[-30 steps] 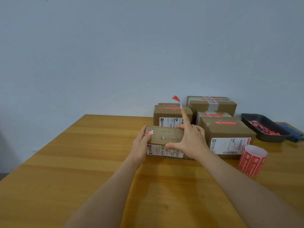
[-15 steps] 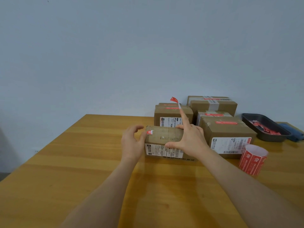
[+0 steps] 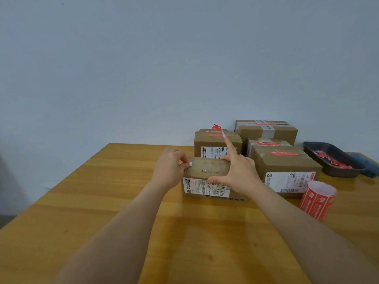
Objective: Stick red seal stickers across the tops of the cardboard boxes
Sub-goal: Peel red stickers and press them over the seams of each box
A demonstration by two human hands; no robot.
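Ok, status from my end:
box in work: small cardboard box (image 3: 207, 171) sits at the front of the worktop (image 3: 102, 201), shipping label facing me, top still w/o full seal. Only a red bit at its left top edge.
left hand (image 3: 169, 171): fingers curled at the box's left end, tips pinching/pressing that red sticker end (image 3: 191, 163). Prob anchoring it over the edge so it won't lift; exact grip unclear.
right hand (image 3: 238, 173): spread wide, thumb along front top edge, fingers on far edge — bracing the box so it doesn't slide. Index finger straight up w/ a peeled red seal sticker (image 3: 217, 128) stuck on its tip, kept clear so the adhesive touches nothing.
done boxes: stack of boxes (image 3: 285, 167) behind/right, each w/ red strip on top.
supplies: sticker roll (image 3: 316, 198) upright to the right, near the right forearm for easy reach; black tray (image 3: 320, 165) further back w/ red scraps, prob backing waste.
next (guess): lay the fingertip sticker across the top.
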